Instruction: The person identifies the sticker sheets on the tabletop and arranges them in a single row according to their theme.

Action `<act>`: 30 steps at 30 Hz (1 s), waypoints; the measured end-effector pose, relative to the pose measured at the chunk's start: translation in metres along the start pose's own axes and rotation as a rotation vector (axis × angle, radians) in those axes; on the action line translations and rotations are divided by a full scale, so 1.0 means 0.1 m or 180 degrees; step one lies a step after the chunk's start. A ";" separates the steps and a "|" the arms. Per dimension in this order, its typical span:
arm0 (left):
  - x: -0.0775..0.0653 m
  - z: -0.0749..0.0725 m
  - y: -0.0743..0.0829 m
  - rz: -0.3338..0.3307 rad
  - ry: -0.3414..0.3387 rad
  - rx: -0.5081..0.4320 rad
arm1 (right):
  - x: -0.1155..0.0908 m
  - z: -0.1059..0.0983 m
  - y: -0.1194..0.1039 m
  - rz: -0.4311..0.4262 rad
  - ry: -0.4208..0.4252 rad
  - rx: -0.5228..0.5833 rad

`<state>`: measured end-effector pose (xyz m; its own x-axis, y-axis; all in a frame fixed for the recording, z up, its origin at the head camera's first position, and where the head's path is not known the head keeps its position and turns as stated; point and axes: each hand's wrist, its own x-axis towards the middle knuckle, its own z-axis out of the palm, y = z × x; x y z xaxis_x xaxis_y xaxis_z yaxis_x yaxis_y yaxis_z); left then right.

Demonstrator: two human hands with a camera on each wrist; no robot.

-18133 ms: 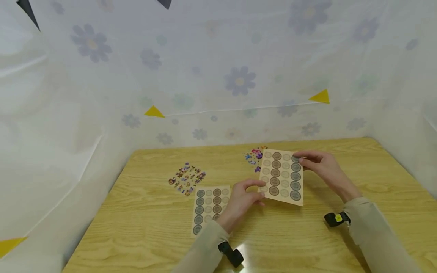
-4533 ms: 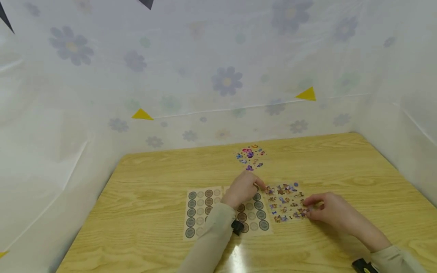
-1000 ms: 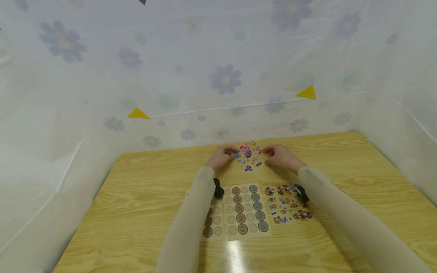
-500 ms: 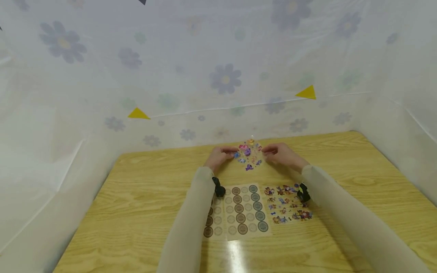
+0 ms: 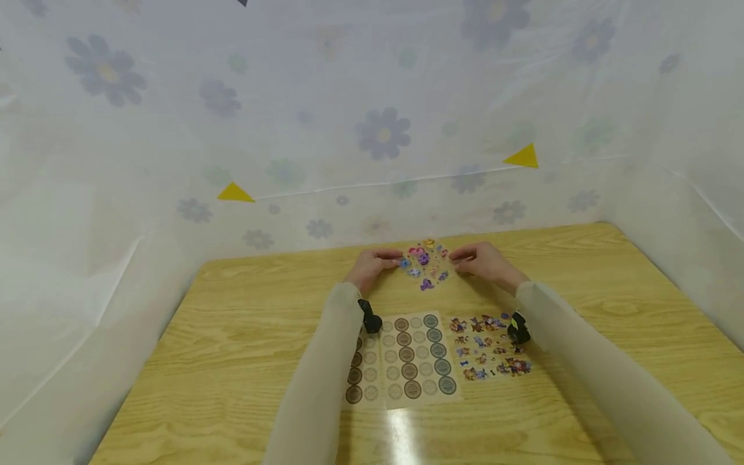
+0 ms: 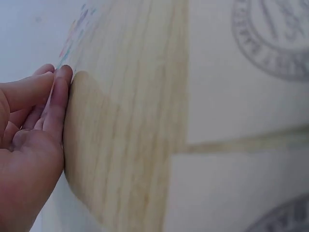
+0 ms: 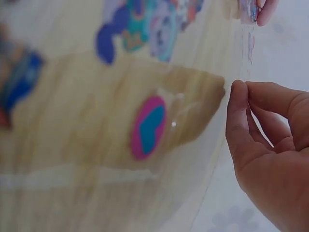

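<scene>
A clear sticker sheet with colourful cartoon figures is held near the table's back edge. My left hand pinches its left edge; in the left wrist view the thumb and fingers of that hand meet on the sheet's rim. Its right edge is between the thumb and fingertips of my right hand, seen closer as a pinching hand in the right wrist view. Nearer me lie a beige sheet of round labels, a second label sheet partly under my left sleeve, and another clear sticker sheet.
The wooden table reaches back to a white flower-patterned curtain. Yellow triangles mark the curtain. Black wrist cameras sit on both sleeves, and the right one overlaps the nearer clear sheet.
Earlier, a label sheet was laid beside the other, and a clear sticker sheet went from the left to their right. Both hands since reached the back sheet, lifted it slightly and shifted it a little right.
</scene>
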<state>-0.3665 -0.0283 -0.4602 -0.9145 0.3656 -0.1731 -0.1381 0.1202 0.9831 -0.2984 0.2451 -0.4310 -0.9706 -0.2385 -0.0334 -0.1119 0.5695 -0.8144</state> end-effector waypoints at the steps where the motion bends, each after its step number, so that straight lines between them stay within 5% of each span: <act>1: 0.00 0.00 0.01 -0.0036 0.0005 -0.0064 | 0.00 0.00 0.00 0.0013 -0.0004 0.0026; 14: -0.06 0.11 0.10 -0.0033 0.0344 -0.0293 | -0.04 -0.05 0.04 -0.0054 0.0057 0.0261; 22: -0.14 0.20 0.17 0.0213 0.0165 -0.0695 | -0.27 -0.16 0.04 -0.0004 0.0111 0.0561; 30: -0.26 0.20 0.22 0.0291 0.0151 -0.0418 | -0.44 -0.14 -0.07 -0.0005 0.0231 0.0614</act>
<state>-0.3381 -0.0165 -0.4351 -0.9421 0.3251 -0.0825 -0.0990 -0.0343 0.9945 -0.2581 0.2623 -0.4159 -0.9840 -0.1780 0.0041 -0.0773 0.4063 -0.9105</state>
